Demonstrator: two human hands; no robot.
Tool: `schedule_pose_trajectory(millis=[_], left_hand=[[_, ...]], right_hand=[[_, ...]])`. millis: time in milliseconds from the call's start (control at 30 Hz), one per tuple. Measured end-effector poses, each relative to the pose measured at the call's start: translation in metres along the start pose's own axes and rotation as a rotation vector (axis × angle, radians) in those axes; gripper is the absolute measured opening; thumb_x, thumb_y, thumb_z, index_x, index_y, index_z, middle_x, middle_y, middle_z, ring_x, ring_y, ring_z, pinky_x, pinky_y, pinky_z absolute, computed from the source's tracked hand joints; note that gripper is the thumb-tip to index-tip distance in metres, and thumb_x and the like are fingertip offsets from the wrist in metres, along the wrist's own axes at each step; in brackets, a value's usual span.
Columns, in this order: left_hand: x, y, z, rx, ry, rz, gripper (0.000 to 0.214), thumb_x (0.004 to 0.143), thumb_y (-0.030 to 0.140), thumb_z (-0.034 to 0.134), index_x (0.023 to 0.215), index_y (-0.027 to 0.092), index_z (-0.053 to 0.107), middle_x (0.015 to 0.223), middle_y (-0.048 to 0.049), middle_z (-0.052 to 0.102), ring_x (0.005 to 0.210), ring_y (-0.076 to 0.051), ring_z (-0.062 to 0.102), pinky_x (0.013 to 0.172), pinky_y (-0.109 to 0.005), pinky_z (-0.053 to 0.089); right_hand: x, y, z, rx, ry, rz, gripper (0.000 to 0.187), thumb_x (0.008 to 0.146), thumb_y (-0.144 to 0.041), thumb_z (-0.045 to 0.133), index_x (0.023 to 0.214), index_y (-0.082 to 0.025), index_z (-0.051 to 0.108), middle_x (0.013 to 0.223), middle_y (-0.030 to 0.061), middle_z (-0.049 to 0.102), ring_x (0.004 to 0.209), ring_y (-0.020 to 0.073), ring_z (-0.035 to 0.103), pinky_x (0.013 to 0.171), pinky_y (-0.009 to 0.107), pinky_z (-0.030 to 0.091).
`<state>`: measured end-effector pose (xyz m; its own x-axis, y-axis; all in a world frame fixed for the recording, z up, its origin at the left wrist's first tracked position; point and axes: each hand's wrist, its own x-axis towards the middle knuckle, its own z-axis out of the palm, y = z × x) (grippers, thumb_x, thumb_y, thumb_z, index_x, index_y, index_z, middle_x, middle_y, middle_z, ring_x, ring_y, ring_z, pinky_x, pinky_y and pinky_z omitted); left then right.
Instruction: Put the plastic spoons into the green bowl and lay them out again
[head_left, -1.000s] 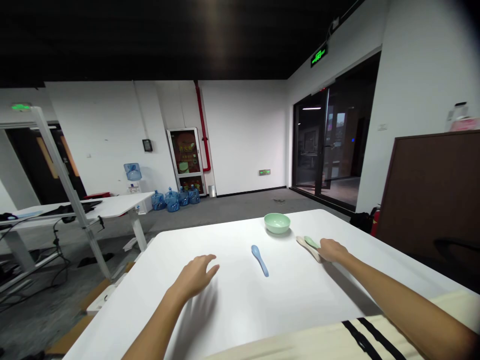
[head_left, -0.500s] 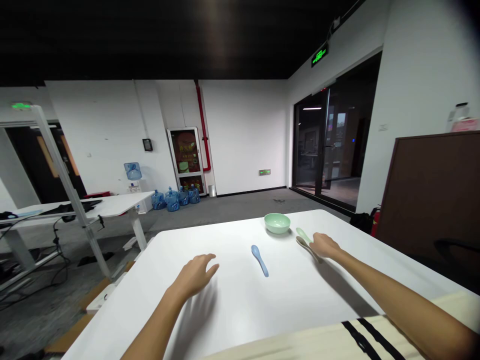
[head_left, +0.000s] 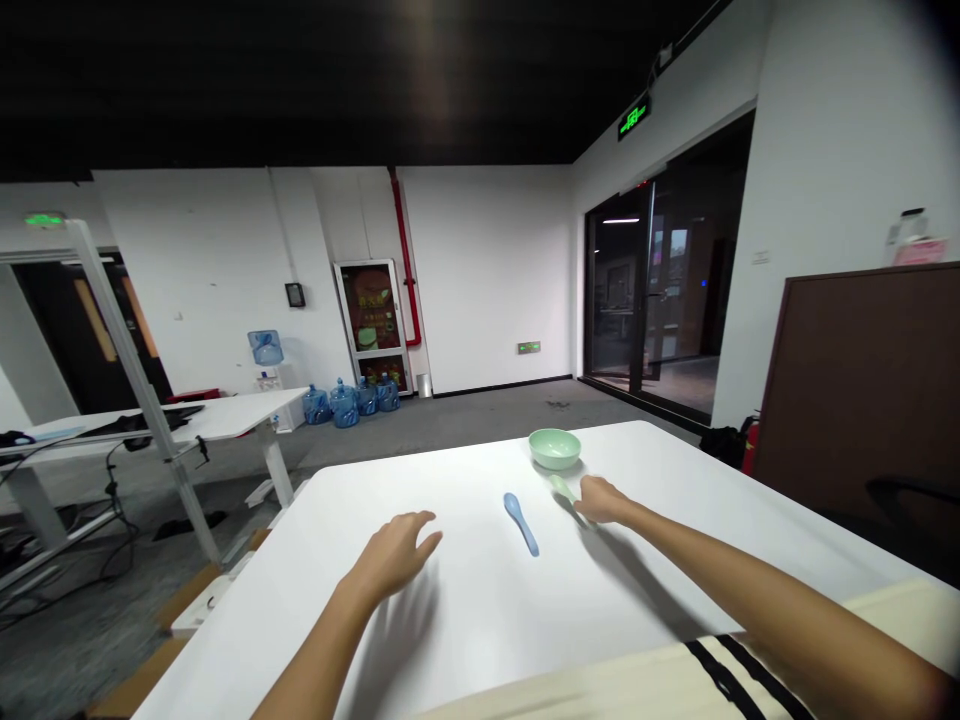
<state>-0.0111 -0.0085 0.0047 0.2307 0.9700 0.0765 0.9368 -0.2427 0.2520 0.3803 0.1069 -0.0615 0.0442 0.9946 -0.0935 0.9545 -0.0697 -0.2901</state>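
Observation:
My right hand (head_left: 602, 499) is closed around the handle of a pale green spoon (head_left: 561, 486). The spoon's bowl end points up and left, just in front of a light green bowl (head_left: 555, 450) near the table's far edge. A light blue spoon (head_left: 521, 523) lies on the white table (head_left: 465, 620), between my two hands. To its left, my left hand (head_left: 397, 548) hovers over the table with thumb and fingers apart, holding nothing.
A second white table (head_left: 255, 400) with a metal post (head_left: 127, 330) stands at the left. Blue water bottles (head_left: 345, 403) stand on the floor by the wall. A brown partition (head_left: 862, 390) rises at the right.
My right hand has moved left with the green spoon, bringing it in front of the bowl and closer to the blue spoon. My left hand has barely moved.

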Motion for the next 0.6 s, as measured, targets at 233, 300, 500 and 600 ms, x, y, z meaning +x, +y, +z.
schedule_pose_trajectory(millis=[233, 300, 500, 600], left_hand=[[-0.001, 0.002, 0.000, 0.007, 0.006, -0.005, 0.055, 0.092, 0.054, 0.036, 0.132, 0.024, 0.056, 0.136, -0.0079, 0.060, 0.126, -0.029, 0.053, 0.100, -0.042, 0.043], [-0.001, 0.001, 0.000, 0.007, 0.005, -0.001, 0.055, 0.092, 0.054, 0.036, 0.133, 0.023, 0.056, 0.136, -0.0079, 0.060, 0.126, -0.029, 0.053, 0.100, -0.042, 0.043], [0.000, 0.000, 0.001, -0.003, 0.012, 0.009, 0.056, 0.091, 0.056, 0.036, 0.132, 0.024, 0.057, 0.136, -0.0076, 0.060, 0.126, -0.029, 0.053, 0.100, -0.042, 0.043], [-0.001, 0.001, -0.001, -0.006, 0.016, 0.007, 0.056, 0.091, 0.056, 0.036, 0.131, 0.024, 0.057, 0.135, -0.0072, 0.061, 0.126, -0.030, 0.053, 0.100, -0.041, 0.043]], right_hand=[[0.000, 0.005, 0.019, -0.016, 0.034, -0.005, 0.018, 0.077, -0.031, 0.061, 0.078, -0.013, 0.063, 0.084, 0.0145, 0.069, 0.092, 0.0257, 0.064, 0.061, 0.028, 0.038], [0.000, 0.004, 0.022, -0.019, 0.030, -0.001, 0.020, 0.078, -0.033, 0.061, 0.082, -0.013, 0.064, 0.082, 0.0137, 0.069, 0.094, 0.0263, 0.064, 0.065, 0.028, 0.039], [0.002, 0.005, 0.027, -0.018, 0.000, 0.012, 0.026, 0.079, -0.035, 0.060, 0.089, -0.011, 0.065, 0.085, 0.0143, 0.070, 0.093, 0.0264, 0.066, 0.070, 0.030, 0.040], [0.004, 0.007, 0.030, -0.039, 0.012, -0.005, 0.027, 0.079, -0.034, 0.061, 0.092, -0.011, 0.065, 0.092, 0.0156, 0.071, 0.097, 0.0262, 0.065, 0.075, 0.031, 0.040]])
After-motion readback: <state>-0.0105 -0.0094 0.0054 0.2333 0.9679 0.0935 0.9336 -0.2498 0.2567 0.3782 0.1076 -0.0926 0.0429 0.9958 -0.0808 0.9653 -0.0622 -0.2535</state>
